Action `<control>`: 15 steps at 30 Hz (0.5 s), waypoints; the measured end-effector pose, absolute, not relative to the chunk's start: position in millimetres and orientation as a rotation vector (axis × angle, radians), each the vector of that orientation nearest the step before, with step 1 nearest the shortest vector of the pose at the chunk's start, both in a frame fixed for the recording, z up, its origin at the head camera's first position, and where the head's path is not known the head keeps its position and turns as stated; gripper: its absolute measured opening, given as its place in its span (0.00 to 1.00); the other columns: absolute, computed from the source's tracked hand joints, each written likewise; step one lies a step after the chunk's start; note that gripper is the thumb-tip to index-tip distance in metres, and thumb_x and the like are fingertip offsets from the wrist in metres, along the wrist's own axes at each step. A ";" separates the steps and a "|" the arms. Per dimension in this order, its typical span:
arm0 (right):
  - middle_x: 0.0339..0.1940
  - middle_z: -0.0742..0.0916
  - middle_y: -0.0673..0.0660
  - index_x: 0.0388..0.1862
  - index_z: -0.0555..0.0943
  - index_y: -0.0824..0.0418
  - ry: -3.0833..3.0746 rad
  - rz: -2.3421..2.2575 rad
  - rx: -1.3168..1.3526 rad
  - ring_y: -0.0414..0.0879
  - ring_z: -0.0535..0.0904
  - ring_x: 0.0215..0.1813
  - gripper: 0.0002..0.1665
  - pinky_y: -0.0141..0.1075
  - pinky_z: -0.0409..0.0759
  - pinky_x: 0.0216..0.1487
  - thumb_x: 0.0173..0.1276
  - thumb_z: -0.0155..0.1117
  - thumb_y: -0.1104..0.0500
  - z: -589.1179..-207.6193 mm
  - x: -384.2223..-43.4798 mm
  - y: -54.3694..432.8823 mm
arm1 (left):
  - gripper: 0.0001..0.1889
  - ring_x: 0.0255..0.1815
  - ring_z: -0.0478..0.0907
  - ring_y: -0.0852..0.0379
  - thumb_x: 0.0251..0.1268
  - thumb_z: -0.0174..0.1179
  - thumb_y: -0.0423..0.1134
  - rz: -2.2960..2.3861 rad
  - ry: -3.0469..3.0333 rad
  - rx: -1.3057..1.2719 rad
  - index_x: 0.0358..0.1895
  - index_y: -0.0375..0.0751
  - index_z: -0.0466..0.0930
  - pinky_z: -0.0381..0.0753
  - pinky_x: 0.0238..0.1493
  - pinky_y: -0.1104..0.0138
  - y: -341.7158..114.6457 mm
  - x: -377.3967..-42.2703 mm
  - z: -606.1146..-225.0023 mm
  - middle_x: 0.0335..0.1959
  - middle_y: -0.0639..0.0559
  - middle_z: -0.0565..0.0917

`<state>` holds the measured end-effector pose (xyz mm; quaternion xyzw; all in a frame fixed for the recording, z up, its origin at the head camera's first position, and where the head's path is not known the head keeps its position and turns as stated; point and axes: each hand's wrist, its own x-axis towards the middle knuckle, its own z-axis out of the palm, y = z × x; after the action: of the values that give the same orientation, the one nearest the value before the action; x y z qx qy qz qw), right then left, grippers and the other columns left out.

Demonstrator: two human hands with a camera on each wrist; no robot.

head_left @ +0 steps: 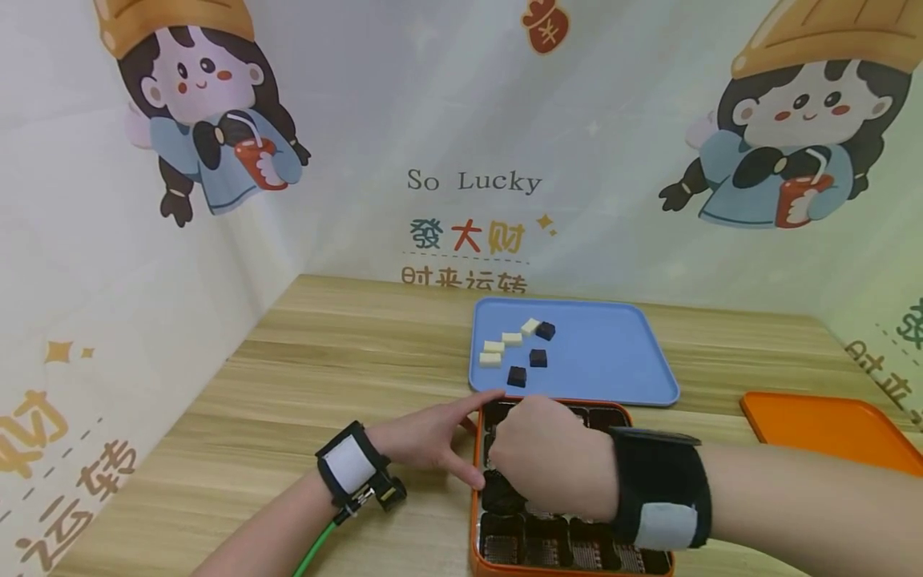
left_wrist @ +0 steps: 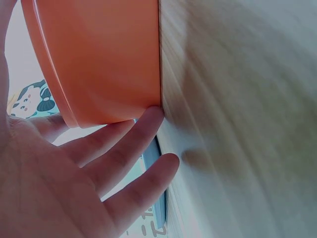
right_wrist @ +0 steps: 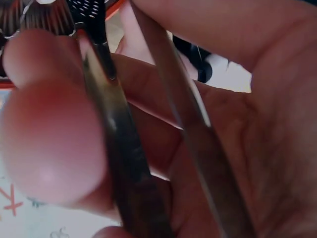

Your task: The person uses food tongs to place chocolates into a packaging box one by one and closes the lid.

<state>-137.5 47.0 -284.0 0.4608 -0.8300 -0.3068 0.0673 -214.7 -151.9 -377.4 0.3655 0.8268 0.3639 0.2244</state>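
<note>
An orange box (head_left: 475, 533) holds a dark plastic insert (head_left: 544, 529) divided into several compartments. My left hand (head_left: 429, 437) rests at its left side, thumb and fingers spread. Up close in the left wrist view, fingertips touch the box's orange wall (left_wrist: 106, 59) near the table. Over the middle compartments, my right hand (head_left: 551, 457) grips metal tongs (right_wrist: 126, 144), with both arms between its fingers. One black perforated tip (right_wrist: 89, 12) shows beside the insert. The hand hides several compartments. A dark shape (head_left: 501, 493) lies in the left column; I cannot tell whether it is a tong tip.
Behind the box lies a blue tray (head_left: 606, 353) with several white blocks (head_left: 512, 339) and three dark blocks (head_left: 538, 358), like chocolate pieces. An orange tray (head_left: 829, 425) stands at the right. A printed cloth (head_left: 476, 120) surrounds the wooden table (head_left: 288, 377).
</note>
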 end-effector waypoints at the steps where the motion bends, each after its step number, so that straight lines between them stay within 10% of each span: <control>1: 0.16 0.80 0.41 0.20 0.85 0.44 -2.478 -0.952 1.383 0.38 0.76 0.20 0.15 0.31 0.76 0.24 0.63 0.78 0.45 -286.5 -136.7 41.9 | 0.57 0.67 0.76 0.45 0.61 0.77 0.40 1.010 2.277 1.011 0.86 0.42 0.44 0.71 0.71 0.52 -152.4 -214.8 -378.3 0.81 0.41 0.60; 15: 0.18 0.82 0.43 0.27 0.89 0.44 -2.656 -0.970 1.382 0.40 0.79 0.24 0.08 0.33 0.82 0.29 0.61 0.80 0.45 -281.1 -141.4 28.0 | 0.57 0.65 0.77 0.50 0.61 0.77 0.41 1.017 2.270 1.000 0.86 0.45 0.45 0.72 0.70 0.56 -153.4 -214.1 -379.7 0.80 0.45 0.63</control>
<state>-141.4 28.0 -281.1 0.4391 -0.8439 -0.3082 -0.0026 -214.1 -153.4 -379.7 0.3632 0.8244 0.3695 0.2280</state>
